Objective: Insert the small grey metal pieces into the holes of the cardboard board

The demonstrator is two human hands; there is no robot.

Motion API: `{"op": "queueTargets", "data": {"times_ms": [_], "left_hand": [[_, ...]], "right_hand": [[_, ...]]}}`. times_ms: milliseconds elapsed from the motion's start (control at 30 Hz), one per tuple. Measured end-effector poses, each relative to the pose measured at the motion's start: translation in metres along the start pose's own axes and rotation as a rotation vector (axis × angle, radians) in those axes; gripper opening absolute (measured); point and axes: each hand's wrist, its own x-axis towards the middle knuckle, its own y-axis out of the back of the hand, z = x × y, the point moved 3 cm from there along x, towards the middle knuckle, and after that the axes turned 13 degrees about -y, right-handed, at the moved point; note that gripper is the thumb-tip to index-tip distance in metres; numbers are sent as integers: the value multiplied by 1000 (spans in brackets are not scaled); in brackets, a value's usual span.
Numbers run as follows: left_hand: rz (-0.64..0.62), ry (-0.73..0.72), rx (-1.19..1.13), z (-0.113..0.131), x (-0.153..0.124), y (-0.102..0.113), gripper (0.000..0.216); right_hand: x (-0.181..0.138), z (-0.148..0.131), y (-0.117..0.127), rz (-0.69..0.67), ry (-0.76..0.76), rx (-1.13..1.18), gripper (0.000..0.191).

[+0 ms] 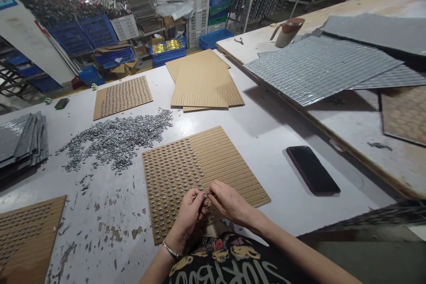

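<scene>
A slotted cardboard sheet [229,159] lies in front of me. Small silver spindle-shaped metal pieces [173,159] sit in rows along the slots of its left part; bare slots run across the right part. Over the sheet's near edge, my left hand [190,213] is closed, with thumb and fingers pinched and a bracelet on the wrist. My right hand [229,202] meets it at the fingertips, its fingers pinched together too. Whatever is between the fingers is too small and covered to name. A loose pile of the same silver pieces [123,137] spreads beyond the sheet to the left.
Filled cardboard sheets lie at the back left [124,95] and near left [29,235]. Slotted cardboards [203,80] are stacked at the back. A black phone [313,171] rests at right. Silver strip sheets [319,66] and a mug [289,33] occupy the adjoining table.
</scene>
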Motion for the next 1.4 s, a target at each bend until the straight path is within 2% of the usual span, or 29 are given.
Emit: {"op": "queueTargets", "data": {"times_ms": [100,233,333,400,500,633,700,967,1233,1400], "left_hand": [[9,28,-84,0,-1,0,36],[22,139,-283,-2,-2,-8,27],[-7,177,-380,-4,-2,-14,26],[11,138,-377,-4,-2,-12,32],[89,61,-269,-4,-1,-1,43],[184,-38,-92,5,-2,20,40],[205,-65,-70,10,-3,27,41],[237,12,-148,6,-1,34,42],[216,14,-345,8,-4,29,46],[240,21,-334,6,-6,27,39]], "right_hand": [[-3,2,-2,-1,-22,143,17],[-6,5,-7,20,-85,384,17],[-3,16,-7,85,-238,506,18],[4,28,-6,116,-341,551,18],[21,42,-2,116,-362,477,16],[39,42,-4,90,-141,223,16],[42,39,-9,56,-103,165,15],[53,36,-17,14,-282,44,2],[60,36,-13,-21,-312,124,6],[63,37,-9,13,-298,-11,7]]}}
